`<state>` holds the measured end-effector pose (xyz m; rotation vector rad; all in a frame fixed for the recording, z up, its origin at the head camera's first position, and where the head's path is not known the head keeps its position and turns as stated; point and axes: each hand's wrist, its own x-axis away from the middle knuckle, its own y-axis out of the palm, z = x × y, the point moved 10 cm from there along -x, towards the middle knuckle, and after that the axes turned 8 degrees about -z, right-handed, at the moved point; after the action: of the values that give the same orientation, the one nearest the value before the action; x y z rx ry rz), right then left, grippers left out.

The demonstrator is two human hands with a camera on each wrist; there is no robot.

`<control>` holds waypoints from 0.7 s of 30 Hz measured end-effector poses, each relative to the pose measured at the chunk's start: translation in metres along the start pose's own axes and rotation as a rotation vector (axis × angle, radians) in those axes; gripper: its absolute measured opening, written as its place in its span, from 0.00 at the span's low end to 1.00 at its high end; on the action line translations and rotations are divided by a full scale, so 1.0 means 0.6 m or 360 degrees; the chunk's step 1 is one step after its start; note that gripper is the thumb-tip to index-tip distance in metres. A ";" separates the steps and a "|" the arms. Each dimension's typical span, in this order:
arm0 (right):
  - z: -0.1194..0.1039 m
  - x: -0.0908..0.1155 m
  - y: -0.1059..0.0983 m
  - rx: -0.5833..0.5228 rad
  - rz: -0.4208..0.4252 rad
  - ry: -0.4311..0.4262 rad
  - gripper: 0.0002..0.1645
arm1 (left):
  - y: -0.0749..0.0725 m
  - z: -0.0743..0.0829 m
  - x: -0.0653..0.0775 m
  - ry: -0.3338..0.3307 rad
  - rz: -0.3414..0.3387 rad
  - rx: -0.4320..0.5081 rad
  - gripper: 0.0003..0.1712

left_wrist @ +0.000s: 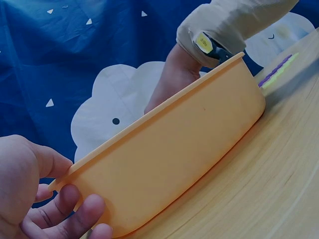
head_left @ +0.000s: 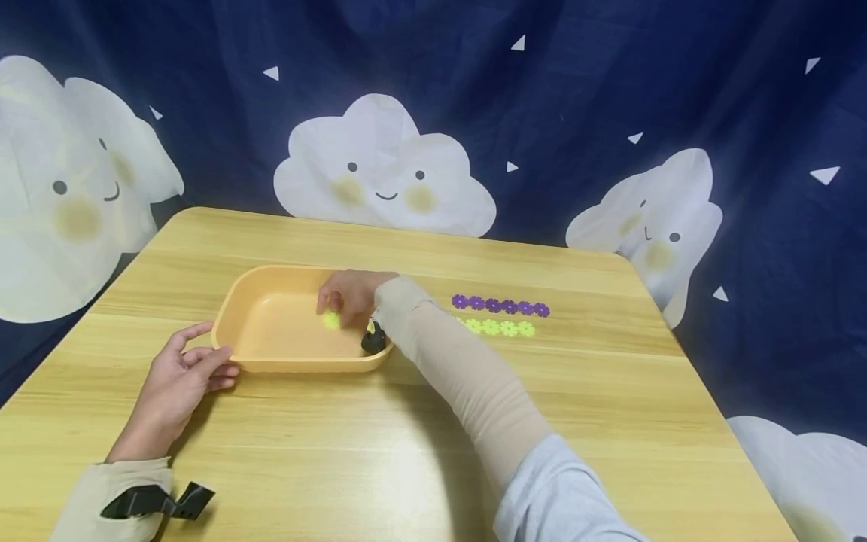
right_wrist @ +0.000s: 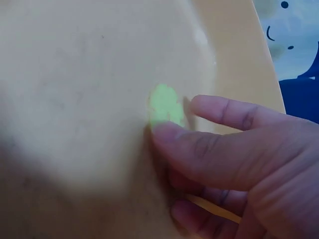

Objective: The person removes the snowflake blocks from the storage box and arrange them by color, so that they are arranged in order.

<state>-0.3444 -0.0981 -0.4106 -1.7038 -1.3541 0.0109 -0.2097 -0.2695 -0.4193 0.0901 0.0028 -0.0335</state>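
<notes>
An orange-yellow plastic tray (head_left: 298,363) with raised walls stands on the table. At its near left corner my left hand (head_left: 183,376) grips the rim, and the left wrist view shows the thumb and fingers (left_wrist: 83,219) on either side of the wall. My right hand (head_left: 352,293) reaches down inside the tray toward its right side. Between its thumb and fingers it pinches a yellow-green flower-shaped disc (right_wrist: 164,104), close over the tray floor. In the left wrist view the tray wall hides most of the right hand's fingers.
Right of the tray, a row of purple flower-shaped discs (head_left: 501,306) lies behind a row of yellow-green ones (head_left: 499,328), partly covered by the right sleeve. The wooden table (head_left: 576,391) backs onto a dark blue curtain (head_left: 542,113) with cloud prints.
</notes>
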 end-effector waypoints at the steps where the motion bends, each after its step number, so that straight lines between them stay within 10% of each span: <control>1: 0.001 -0.001 0.001 -0.0017 0.0001 -0.0003 0.29 | 0.000 0.000 0.000 0.0000 -0.0001 0.0004 0.24; 21: 0.007 -0.008 -0.003 0.0082 0.0009 0.0038 0.18 | -0.001 0.000 0.002 -0.0010 -0.0006 -0.0010 0.23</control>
<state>-0.3498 -0.0991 -0.4145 -1.6600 -1.3204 0.0283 -0.2086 -0.2700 -0.4194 0.0835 -0.0030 -0.0377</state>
